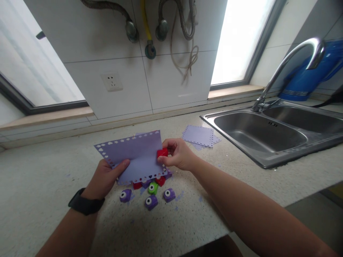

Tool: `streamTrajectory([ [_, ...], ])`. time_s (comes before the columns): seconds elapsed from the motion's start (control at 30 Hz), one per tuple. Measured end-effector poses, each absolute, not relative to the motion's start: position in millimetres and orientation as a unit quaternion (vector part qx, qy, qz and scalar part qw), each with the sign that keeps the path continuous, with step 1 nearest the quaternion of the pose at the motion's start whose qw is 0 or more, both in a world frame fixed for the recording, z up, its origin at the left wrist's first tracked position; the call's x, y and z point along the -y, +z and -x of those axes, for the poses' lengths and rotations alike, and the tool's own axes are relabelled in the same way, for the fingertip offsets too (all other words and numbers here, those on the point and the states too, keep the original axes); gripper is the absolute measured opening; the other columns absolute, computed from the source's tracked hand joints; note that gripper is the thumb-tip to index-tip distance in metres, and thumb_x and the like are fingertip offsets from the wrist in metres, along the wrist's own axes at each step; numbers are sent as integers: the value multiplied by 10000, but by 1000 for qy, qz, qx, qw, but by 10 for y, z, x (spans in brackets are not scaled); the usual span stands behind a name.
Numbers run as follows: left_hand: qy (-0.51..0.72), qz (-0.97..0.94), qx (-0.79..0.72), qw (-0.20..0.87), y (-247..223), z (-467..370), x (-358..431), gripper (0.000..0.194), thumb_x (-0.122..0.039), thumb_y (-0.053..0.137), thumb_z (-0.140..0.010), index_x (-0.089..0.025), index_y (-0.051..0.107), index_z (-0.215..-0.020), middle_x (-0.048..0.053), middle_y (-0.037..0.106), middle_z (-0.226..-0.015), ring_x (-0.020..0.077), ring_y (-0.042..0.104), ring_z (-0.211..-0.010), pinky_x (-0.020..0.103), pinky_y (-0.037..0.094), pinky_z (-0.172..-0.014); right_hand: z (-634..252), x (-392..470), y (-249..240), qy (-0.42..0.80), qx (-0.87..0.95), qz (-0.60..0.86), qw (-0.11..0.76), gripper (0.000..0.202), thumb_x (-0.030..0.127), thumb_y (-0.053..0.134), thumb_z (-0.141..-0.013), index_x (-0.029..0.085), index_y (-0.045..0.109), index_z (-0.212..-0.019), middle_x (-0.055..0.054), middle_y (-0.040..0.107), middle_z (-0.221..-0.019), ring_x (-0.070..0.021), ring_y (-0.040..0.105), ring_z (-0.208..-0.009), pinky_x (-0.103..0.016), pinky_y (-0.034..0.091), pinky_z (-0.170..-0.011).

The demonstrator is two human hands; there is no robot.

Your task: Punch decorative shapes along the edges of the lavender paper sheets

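Observation:
A purple paper sheet (pixel 139 157), bent across its middle, is held above the counter. Small shapes are punched along its top, left and bottom edges. My left hand (pixel 104 176) grips its lower left side, thumb on top. At the right edge, my right hand (pixel 178 155) pinches a red craft punch (pixel 162 154) that sits against the paper. Below the sheet lie several small punches: a green one (pixel 153 188), a red one (pixel 160 181) and purple ones, such as one (pixel 169 195) at the right and one (pixel 125 195) at the left. The paper partly hides some of them.
Punched purple sheets (pixel 198 135) lie stacked behind my right hand. A steel sink (pixel 257 128) with a curved faucet (pixel 289 59) is at the right, a blue container (pixel 308 76) behind it. Paper scraps dot the speckled counter (pixel 53 200). Hoses and a socket (pixel 112 81) are on the wall.

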State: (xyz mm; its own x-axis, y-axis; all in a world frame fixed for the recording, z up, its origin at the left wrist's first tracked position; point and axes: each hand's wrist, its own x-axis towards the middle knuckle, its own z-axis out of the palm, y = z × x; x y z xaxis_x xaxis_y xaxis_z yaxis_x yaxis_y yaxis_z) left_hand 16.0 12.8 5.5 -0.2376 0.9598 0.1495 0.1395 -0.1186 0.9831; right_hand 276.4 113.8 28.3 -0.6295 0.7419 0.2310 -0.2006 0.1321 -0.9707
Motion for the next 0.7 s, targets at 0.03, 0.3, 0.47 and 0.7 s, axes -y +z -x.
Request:
streamTrajectory([
  [0.03,560,-494,-554,369,55,-148,-127,397,-415,824,-787,-159,784,-1089,98,806,-1026,279,751,-915,350,616,-811,-2766,-1135,292,619,658,204,378,268,254,851,-618,148,657,-769,28,594,-638,-81,504,-573,-234,402,-520],
  [0.3,561,-499,-543,375,78,-103,-103,464,-384,829,-783,-172,751,-1188,111,792,-1113,319,748,-984,415,621,-864,-2776,-1118,317,557,717,189,373,215,263,766,-725,133,715,-888,15,583,-710,-98,491,-625,-268,417,-600],
  [0.47,550,-510,-559,352,144,-100,-75,459,-394,836,-772,-210,760,-1186,92,792,-1125,325,742,-1016,407,616,-899,-2775,-1136,261,509,755,184,370,256,254,713,-775,145,725,-1007,7,596,-742,-109,496,-644,-279,443,-634],
  [0.7,528,-510,-568,372,193,-108,-34,433,-389,823,-785,-205,759,-1171,91,794,-1116,317,755,-965,416,635,-858,-2779,-1074,312,497,763,206,358,217,232,705,-719,138,732,-912,33,553,-666,-93,457,-604,-262,410,-590],
])
